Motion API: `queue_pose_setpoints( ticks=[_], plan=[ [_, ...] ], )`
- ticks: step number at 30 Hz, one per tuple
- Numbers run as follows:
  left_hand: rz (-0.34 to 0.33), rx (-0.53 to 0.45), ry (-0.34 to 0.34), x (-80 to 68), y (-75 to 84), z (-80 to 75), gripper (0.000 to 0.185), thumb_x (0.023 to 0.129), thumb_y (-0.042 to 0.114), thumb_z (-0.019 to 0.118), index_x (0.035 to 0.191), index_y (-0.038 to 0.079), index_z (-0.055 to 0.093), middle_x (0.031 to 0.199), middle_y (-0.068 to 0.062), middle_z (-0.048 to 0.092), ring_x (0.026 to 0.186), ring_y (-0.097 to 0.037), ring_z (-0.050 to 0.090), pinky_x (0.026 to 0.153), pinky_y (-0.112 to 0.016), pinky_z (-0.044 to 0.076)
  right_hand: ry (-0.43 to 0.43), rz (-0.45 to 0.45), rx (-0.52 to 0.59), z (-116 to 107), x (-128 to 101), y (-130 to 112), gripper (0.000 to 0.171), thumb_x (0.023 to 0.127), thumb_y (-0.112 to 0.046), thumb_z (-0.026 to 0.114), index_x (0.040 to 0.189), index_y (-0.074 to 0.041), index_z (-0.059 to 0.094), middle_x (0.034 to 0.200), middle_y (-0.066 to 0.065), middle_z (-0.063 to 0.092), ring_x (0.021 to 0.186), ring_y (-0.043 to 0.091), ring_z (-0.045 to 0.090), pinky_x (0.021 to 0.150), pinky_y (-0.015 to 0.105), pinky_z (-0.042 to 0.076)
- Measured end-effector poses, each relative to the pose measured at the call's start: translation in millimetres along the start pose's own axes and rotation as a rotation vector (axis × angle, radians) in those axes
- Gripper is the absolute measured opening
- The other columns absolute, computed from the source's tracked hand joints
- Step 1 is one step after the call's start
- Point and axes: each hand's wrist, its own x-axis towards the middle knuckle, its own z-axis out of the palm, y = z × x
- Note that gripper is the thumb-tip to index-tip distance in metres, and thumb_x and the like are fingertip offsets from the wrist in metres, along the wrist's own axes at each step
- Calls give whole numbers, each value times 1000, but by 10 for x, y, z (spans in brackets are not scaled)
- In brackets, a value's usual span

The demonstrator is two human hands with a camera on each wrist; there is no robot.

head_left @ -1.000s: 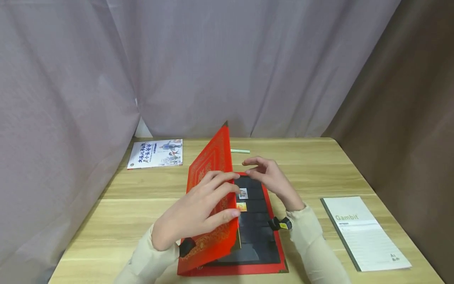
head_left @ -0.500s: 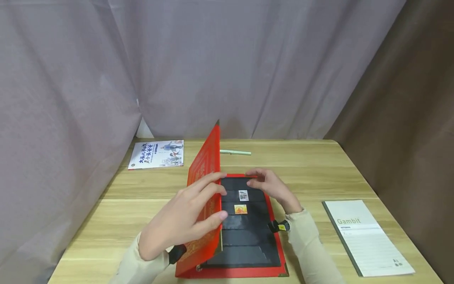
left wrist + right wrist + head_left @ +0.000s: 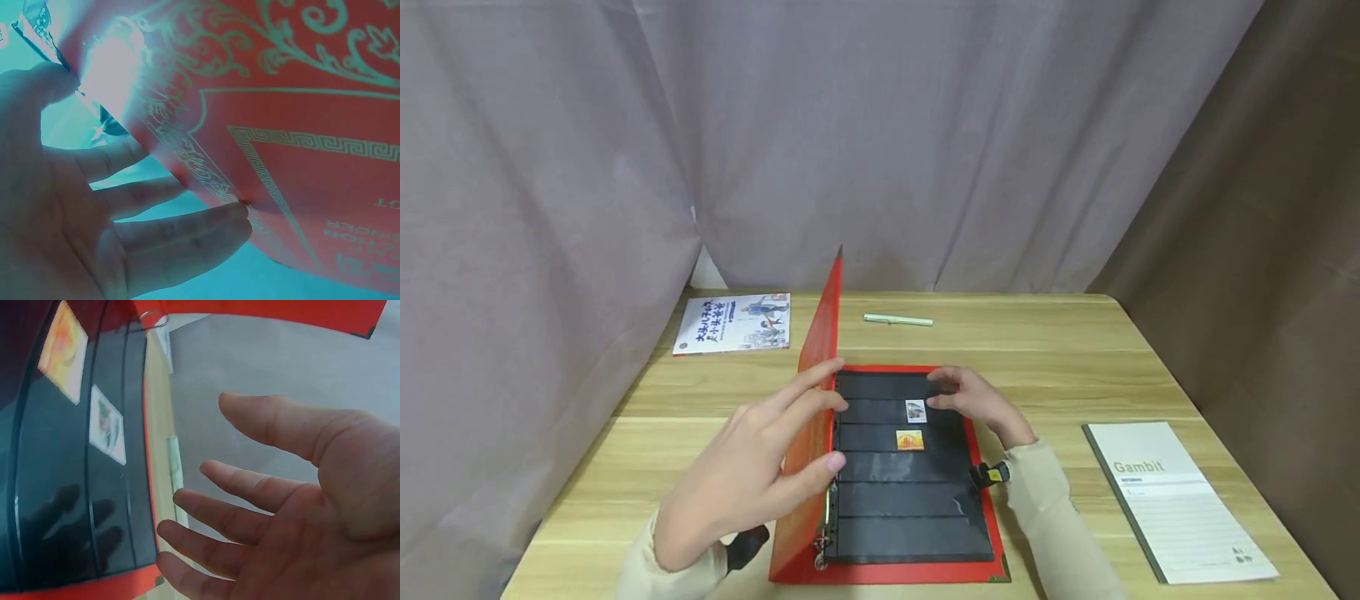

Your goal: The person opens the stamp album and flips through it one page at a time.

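Head: glossy rect. blk pg [image 3: 910, 537]

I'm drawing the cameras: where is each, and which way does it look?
Head: worn on the head, looking forward and down at the folder; the left hand, right hand and sleeves show.
Left wrist: worn there, facing the folder's patterned cover; the left hand's palm side shows.
Right wrist: worn there, facing across the black page; the right hand's palm side shows.
Head and right wrist views share a yellow stamp, white stamp and pen.
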Motion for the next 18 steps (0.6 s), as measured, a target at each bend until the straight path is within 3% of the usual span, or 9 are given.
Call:
queue_pose_setpoints(
  ticks=[2, 4, 8, 11, 18],
  plan=[
    [-9, -1, 1, -30, 8, -35, 35, 95, 37, 66, 123, 18, 62, 155, 1, 45, 50, 4, 35, 52, -20, 36, 9, 2, -39, -1, 10, 34, 48, 91, -8, 72, 132, 11, 56, 136, 28, 56, 129, 47, 48, 107, 60, 38],
    [-24, -5, -5, -54, 18, -62, 37, 93, 38, 67, 124, 19, 61, 156, 3, 44, 54, 4, 43, 53, -20, 38, 26, 17, -75, -1, 18, 75, 49, 89, -8, 74, 131, 10, 57, 135, 28, 56, 129, 46, 48, 107, 60, 37],
    [-49, -22, -14, -88, 32, -96, 38, 90, 37, 69, 125, 21, 62, 156, 5, 43, 87, -5, 65, 68, -29, 53, 57, 56, -133, -1, 31, 145, 51, 85, -9, 76, 129, 9, 59, 137, 30, 55, 128, 46, 48, 108, 60, 36],
    [-54, -42, -23, -115, 35, -110, 37, 90, 36, 69, 123, 23, 62, 155, 5, 44, 105, -12, 64, 78, -35, 56, 65, 90, -150, 4, 34, 168, 52, 84, -8, 77, 130, 7, 59, 137, 29, 55, 127, 44, 49, 108, 60, 36],
    [-63, -41, -23, -213, 53, -177, 40, 90, 39, 69, 125, 22, 61, 157, 4, 42, 112, -14, 62, 77, -31, 56, 51, 81, -248, 7, 63, 200, 58, 80, -7, 81, 131, 7, 58, 129, 30, 60, 115, 43, 55, 102, 59, 43]
  ],
)
